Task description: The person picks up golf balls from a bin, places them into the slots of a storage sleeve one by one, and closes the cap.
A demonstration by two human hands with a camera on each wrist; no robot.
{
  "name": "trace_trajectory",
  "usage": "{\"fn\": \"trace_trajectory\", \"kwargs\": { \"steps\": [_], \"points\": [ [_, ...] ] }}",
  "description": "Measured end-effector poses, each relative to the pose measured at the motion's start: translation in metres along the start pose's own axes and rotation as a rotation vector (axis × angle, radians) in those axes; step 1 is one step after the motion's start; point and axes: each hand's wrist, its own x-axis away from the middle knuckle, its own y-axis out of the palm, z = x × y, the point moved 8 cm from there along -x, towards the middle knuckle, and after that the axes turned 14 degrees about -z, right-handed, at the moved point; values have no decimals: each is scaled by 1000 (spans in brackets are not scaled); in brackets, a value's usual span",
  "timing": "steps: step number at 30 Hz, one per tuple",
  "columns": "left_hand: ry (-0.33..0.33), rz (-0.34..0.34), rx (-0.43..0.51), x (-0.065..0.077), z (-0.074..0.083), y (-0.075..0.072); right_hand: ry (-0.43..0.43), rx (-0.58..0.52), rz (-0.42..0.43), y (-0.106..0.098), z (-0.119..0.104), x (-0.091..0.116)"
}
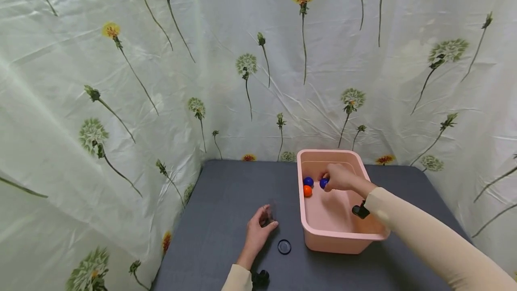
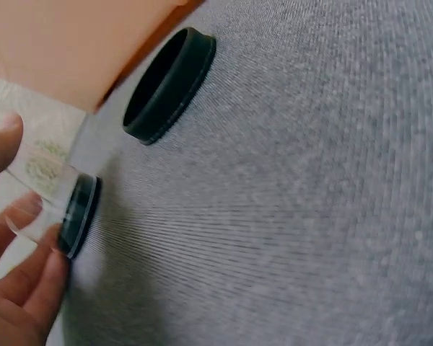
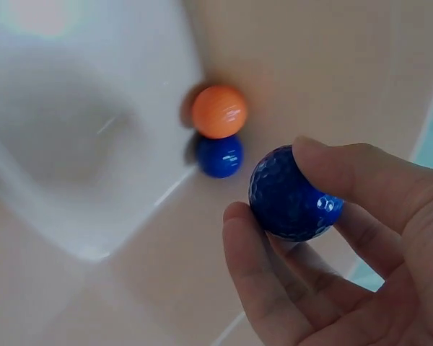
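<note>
Inside the pink bin (image 1: 343,233), my right hand (image 1: 339,177) pinches a dimpled blue golf ball (image 3: 292,198) between thumb and fingers. An orange ball (image 3: 219,111) and a second blue ball (image 3: 219,156) lie side by side on the bin's floor, against its left wall. On the dark table, my left hand (image 1: 256,231) curls its thumb and fingers round a clear container (image 1: 272,212). The container's black base (image 2: 79,216) stands at the table surface. Close to that hand lies a round black ring-shaped cap (image 1: 284,247).
The bin occupies the right part of the dark table (image 1: 234,187), its tall walls around my right hand. Behind the table hangs a pale curtain (image 1: 226,80) printed with dandelions. Black wrist cameras (image 1: 260,278) are worn at both cuffs.
</note>
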Motion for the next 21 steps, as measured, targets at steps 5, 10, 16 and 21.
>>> {"fn": "trace_trajectory", "kwargs": {
  "steps": [5, 10, 16, 21],
  "points": [
    [25, 22, -44, 4, 17, -7, -35, -2, 56, -5, -16, 15],
    [87, 43, -110, 12, 42, -16, -83, -70, 92, -4, -31, 29],
    [188, 86, -195, 17, 77, -27, -75, -115, 163, -10, -50, 43],
    [262, 82, -240, 19, 102, -31, -117, -174, 195, -13, -69, 55]
  ]
}}
